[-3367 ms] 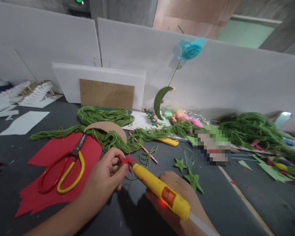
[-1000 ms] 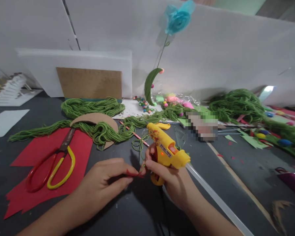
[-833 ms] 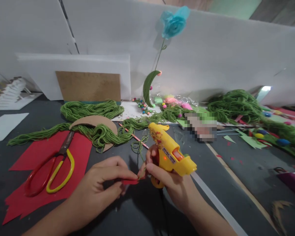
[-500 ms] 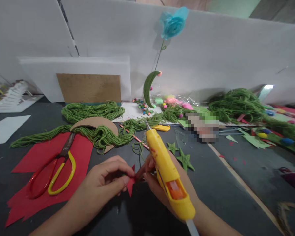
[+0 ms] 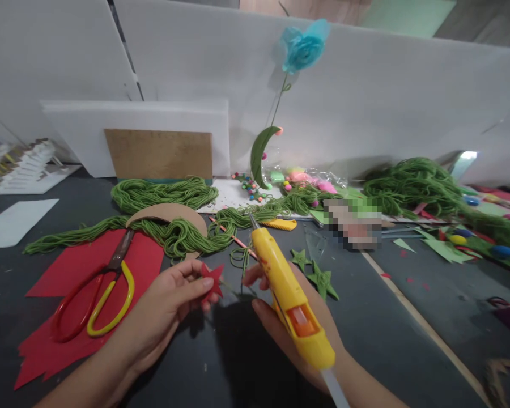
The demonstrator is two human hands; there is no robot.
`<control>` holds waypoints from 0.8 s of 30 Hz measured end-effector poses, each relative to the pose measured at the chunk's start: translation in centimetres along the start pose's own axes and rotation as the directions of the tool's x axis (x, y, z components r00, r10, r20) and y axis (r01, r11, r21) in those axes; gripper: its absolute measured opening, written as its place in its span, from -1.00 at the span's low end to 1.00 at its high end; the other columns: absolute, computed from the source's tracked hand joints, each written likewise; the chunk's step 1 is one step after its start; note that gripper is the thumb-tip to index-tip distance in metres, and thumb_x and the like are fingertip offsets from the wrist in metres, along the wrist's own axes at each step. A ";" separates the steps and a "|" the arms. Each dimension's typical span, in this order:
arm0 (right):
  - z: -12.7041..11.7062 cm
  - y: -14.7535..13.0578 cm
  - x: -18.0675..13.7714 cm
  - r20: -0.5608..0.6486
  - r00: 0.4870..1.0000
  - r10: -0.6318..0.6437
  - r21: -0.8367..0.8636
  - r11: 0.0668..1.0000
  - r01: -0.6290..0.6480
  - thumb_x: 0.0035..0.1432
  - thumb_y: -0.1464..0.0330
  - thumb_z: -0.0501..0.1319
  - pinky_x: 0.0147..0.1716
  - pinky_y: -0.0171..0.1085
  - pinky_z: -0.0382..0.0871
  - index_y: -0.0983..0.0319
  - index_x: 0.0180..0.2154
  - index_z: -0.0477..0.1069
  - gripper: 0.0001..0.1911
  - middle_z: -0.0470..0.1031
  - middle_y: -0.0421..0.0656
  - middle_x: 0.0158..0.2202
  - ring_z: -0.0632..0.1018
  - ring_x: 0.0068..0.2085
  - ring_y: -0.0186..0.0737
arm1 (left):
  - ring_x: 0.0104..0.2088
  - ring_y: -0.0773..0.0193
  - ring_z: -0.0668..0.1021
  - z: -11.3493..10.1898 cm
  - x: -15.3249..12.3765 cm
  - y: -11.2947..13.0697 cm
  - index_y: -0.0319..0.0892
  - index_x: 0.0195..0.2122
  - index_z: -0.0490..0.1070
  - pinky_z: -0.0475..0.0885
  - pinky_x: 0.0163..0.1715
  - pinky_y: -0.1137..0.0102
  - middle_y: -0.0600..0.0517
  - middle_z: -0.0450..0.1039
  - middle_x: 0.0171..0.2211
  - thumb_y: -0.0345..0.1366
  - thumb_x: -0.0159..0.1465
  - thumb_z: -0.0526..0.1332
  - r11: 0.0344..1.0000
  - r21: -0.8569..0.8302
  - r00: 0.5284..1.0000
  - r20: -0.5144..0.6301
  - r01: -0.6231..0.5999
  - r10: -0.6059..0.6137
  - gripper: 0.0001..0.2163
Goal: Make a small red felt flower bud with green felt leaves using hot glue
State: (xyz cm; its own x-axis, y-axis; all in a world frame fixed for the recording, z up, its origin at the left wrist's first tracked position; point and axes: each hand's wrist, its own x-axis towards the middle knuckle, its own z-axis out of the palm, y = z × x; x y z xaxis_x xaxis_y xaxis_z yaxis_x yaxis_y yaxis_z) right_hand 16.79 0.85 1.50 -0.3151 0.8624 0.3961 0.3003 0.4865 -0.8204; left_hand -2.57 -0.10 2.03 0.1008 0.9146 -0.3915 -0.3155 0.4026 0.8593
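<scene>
My left hand (image 5: 176,294) pinches a small red star (image 5: 213,281) between thumb and fingers, over the dark tabletop. My right hand (image 5: 277,335) holds a yellow hot glue gun (image 5: 280,275), its nozzle pointing up and away and a glue stick (image 5: 335,388) protruding from the rear. The thumb and index finger of that hand are apart, with a gap between them and the red star. A thin strand seems to run from the star toward the right fingers. Green stars (image 5: 322,280) wrapped in yarn lie just beyond the right hand.
Scissors (image 5: 117,260) rest on red paper (image 5: 148,266) at left. Green yarn (image 5: 164,192) lies along the back, near a cardboard piece (image 5: 157,153). A green crescent (image 5: 259,156) and blue flower (image 5: 305,48) stand behind; a yellow cutter (image 5: 283,225) lies below. Another yarn heap (image 5: 412,184) sits right.
My left hand has drawn the red star left and up, away from my right fingers, and turned its face into view. My right thumb and index finger have parted.
</scene>
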 end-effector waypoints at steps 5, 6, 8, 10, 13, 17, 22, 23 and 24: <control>-0.2 -0.8 0.8 -0.013 0.988 0.153 0.165 0.975 -0.149 0.04 0.35 0.17 -0.28 -0.24 0.39 0.17 -0.36 0.30 -0.93 0.39 -0.18 -0.36 0.47 -0.32 -0.21 | -0.53 0.50 0.39 -0.1 0.0 0.3 -0.25 -0.37 0.39 0.29 -0.55 0.62 0.08 0.44 -0.46 -0.40 0.06 0.30 0.999 -0.040 0.999 -0.035 -0.029 0.027 -0.88; -0.2 -1.0 0.9 0.011 0.984 0.178 0.174 0.969 -0.177 0.05 0.34 0.17 -0.32 -0.25 0.39 0.18 -0.38 0.31 -0.94 0.39 -0.19 -0.40 0.47 -0.37 -0.22 | -0.54 0.50 0.38 -0.2 -0.1 0.3 -0.23 -0.38 0.37 0.28 -0.56 0.61 0.08 0.45 -0.44 -0.40 0.07 0.30 0.999 -0.048 0.999 -0.037 -0.023 0.021 -0.88; -0.2 -1.4 0.8 0.073 0.982 0.174 0.138 0.974 -0.182 0.04 0.34 0.17 -0.33 -0.25 0.39 0.19 -0.40 0.34 -0.95 0.41 -0.18 -0.43 0.47 -0.38 -0.21 | -0.57 0.49 0.38 -0.4 -0.3 0.2 -0.19 -0.38 0.33 0.28 -0.59 0.61 0.07 0.49 -0.42 -0.40 0.08 0.29 0.999 -0.053 0.998 -0.061 -0.009 0.006 -0.86; -0.3 -1.8 0.7 0.132 0.981 0.139 0.109 0.982 -0.154 0.03 0.36 0.16 -0.31 -0.25 0.38 0.19 -0.40 0.35 -0.95 0.42 -0.17 -0.40 0.46 -0.36 -0.21 | -0.58 0.47 0.39 -0.5 -0.3 0.0 -0.17 -0.34 0.32 0.28 -0.60 0.60 0.08 0.49 -0.47 -0.38 0.09 0.28 0.999 -0.032 0.996 -0.093 -0.012 0.009 -0.85; -0.3 -2.4 0.7 0.175 0.980 0.098 0.094 0.989 -0.116 0.02 0.36 0.14 -0.32 -0.25 0.38 0.18 -0.42 0.35 -0.96 0.40 -0.16 -0.41 0.44 -0.35 -0.21 | -0.55 0.43 0.43 -0.6 0.1 -0.2 -0.16 -0.32 0.31 0.33 -0.55 0.56 0.09 0.49 -0.50 -0.34 0.09 0.29 0.999 -0.002 0.996 -0.081 -0.049 0.048 -0.83; -0.3 -2.5 0.9 0.222 0.971 0.084 0.058 0.993 -0.100 -0.03 0.39 0.11 -0.38 -0.29 0.36 0.20 -0.48 0.33 -0.95 0.38 -0.17 -0.46 0.42 -0.39 -0.24 | -0.56 0.40 0.43 -0.7 0.5 -0.2 -0.18 -0.34 0.31 0.34 -0.53 0.54 0.11 0.45 -0.59 -0.30 0.08 0.30 0.994 0.053 0.993 -0.073 -0.092 0.095 -0.81; -0.3 -2.3 0.9 0.224 0.970 0.098 0.003 0.995 -0.101 -0.02 0.37 0.11 -0.43 -0.35 0.32 0.20 -0.48 0.32 -0.95 0.36 -0.22 -0.49 0.42 -0.45 -0.30 | -0.53 0.41 0.43 -0.8 0.6 -0.2 -0.19 -0.28 0.30 0.34 -0.49 0.54 0.06 0.50 -0.51 -0.35 0.09 0.27 0.992 0.006 0.981 -0.150 -0.126 0.125 -0.80; -0.3 -2.2 0.9 0.237 0.964 0.124 0.015 0.991 -0.131 -0.01 0.37 0.11 -0.43 -0.36 0.32 0.20 -0.46 0.32 -0.95 0.37 -0.22 -0.48 0.43 -0.45 -0.30 | -0.53 0.42 0.43 -0.8 0.6 -0.2 -0.18 -0.27 0.29 0.34 -0.48 0.54 0.07 0.50 -0.51 -0.36 0.10 0.25 0.992 -0.008 0.980 -0.159 -0.126 0.123 -0.81; -0.2 -2.2 0.9 0.246 0.957 0.151 0.035 0.986 -0.164 -0.02 0.38 0.11 -0.42 -0.36 0.34 0.21 -0.45 0.32 -0.95 0.38 -0.22 -0.47 0.44 -0.44 -0.30 | -0.53 0.42 0.43 -0.7 0.6 -0.2 -0.18 -0.27 0.28 0.34 -0.47 0.54 0.08 0.49 -0.52 -0.36 0.12 0.23 0.992 -0.018 0.979 -0.164 -0.127 0.122 -0.82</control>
State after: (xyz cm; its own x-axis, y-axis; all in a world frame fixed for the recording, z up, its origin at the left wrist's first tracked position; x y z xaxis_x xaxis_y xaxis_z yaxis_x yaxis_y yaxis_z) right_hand 16.06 0.56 3.77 -0.4782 0.8647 0.1538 0.3167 0.3331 -0.8881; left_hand -3.11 0.38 1.36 -0.0944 0.9384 -0.3323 -0.3427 0.2828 0.8959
